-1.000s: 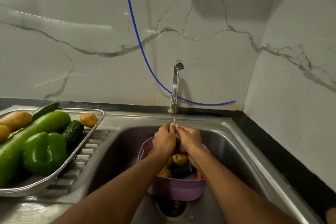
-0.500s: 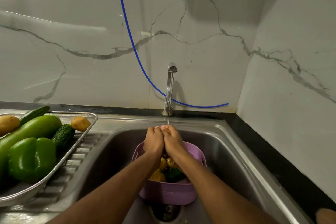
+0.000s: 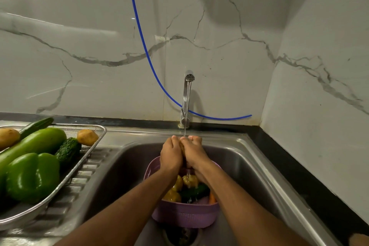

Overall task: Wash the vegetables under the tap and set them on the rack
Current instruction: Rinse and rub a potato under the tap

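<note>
Cupping a small, mostly hidden vegetable, the left hand (image 3: 169, 156) and right hand (image 3: 194, 154) press together under the chrome tap (image 3: 187, 98), above the lilac plastic colander (image 3: 185, 215), so runoff drains. Washed produce lies left on the steel mesh rack (image 3: 93, 146).

Sink basin (image 3: 119, 175) open left and right of purple basket (image 3: 185, 215). Tap (image 3: 187, 94) stands straight behind, blue hose (image 3: 139, 32) sags across wall. Rack (image 3: 87, 158) crowded: green pepper (image 3: 33, 175), cucumbers, potatoes; bare mesh only at its back right corner.
</note>
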